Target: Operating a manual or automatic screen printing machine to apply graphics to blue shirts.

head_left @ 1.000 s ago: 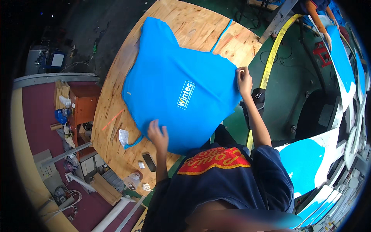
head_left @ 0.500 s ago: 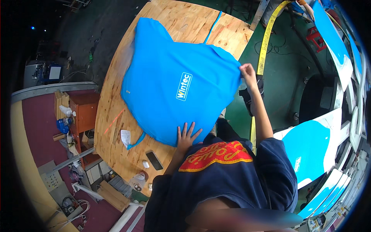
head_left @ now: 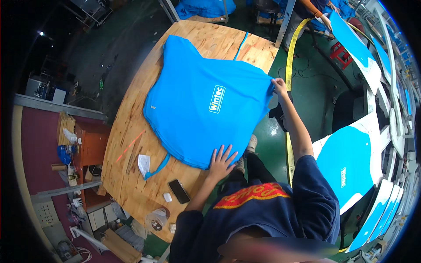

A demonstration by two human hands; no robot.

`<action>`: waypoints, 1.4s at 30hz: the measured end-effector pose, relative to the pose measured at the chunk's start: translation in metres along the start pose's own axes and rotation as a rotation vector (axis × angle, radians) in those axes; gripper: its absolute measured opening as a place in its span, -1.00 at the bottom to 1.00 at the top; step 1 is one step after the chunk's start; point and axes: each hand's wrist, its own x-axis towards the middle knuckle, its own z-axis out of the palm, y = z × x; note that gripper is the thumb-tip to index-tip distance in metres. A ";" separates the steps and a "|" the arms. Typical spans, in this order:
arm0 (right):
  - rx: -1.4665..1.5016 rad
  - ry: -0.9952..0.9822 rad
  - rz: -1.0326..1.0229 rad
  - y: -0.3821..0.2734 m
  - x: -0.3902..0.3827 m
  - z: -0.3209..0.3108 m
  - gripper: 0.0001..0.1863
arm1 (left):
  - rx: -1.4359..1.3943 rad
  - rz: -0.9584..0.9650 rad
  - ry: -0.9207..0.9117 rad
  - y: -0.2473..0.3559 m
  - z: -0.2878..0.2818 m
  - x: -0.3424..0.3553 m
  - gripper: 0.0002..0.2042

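Observation:
A blue fabric cover (head_left: pixel 184 101) with a white printed label lies spread on the wooden table, several layers showing along its curved left edge. My left hand (head_left: pixel 222 165) rests flat on the cover's near edge, fingers spread. At the right side, my right hand (head_left: pixel 279 86) pinches the cover's corner between thumb and fingers, drawing it to a point past the table's edge. One blue strap (head_left: pixel 158 166) trails from the cover's lower left, and another strap (head_left: pixel 240 47) lies beyond its far edge.
On the wooden table (head_left: pixel 127 162) are a white paper tag (head_left: pixel 144 164), a phone (head_left: pixel 179 191), a small white case (head_left: pixel 167 197) and a plastic cup (head_left: pixel 156 218). Printed blue-and-white panels (head_left: pixel 346 162) stand at the right. A co-worker's hand (head_left: pixel 326 22) touches another panel at the far right.
The view has shifted slightly. The corner in my right hand is now drawn out tighter. My left hand lies a little closer to the near edge, still flat on the cover.

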 end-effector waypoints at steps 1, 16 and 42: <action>0.130 0.078 0.154 0.000 -0.002 0.014 -0.76 | -0.009 -0.027 -0.011 -0.002 -0.002 -0.010 -0.37; -0.842 -0.370 -0.836 -0.028 -0.217 -0.015 -0.40 | -0.339 0.148 -0.079 -0.010 -0.010 -0.013 -0.71; 1.095 0.560 0.046 0.147 -0.556 -0.928 -0.12 | -0.398 0.379 -0.942 0.382 0.114 0.067 -0.67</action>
